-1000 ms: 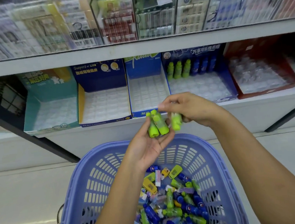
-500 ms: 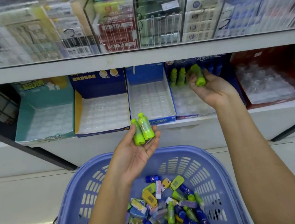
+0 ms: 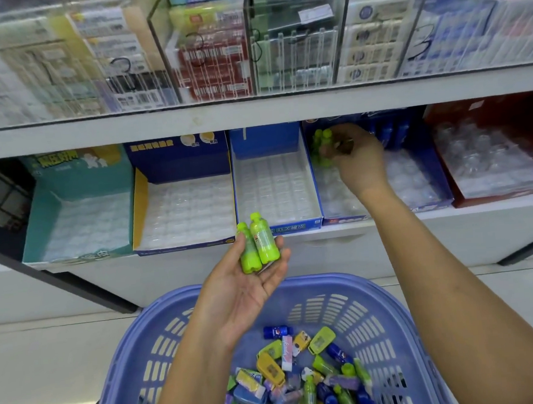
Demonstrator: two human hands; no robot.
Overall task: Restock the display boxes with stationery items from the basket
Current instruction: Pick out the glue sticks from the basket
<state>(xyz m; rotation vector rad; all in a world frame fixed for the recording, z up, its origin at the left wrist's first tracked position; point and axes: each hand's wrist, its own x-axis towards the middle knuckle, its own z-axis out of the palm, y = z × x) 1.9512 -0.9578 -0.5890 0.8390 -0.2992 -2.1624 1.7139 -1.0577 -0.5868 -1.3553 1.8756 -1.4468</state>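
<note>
Slotted plastic basket point(image 3: 375, 308); glossy green bottles point(image 3: 259, 247)

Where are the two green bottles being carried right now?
In the head view, mid-frame, the two green bottles lie side by side on the left hand, above the purple basket and in front of the blue box.

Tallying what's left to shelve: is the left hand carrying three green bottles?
No, just two green bottles lie side by side on the palm of the left hand.

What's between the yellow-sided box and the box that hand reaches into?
In the head view, a blue box with an empty clear tray stands between the yellow-sided box and the bottle box under the right hand.
</note>
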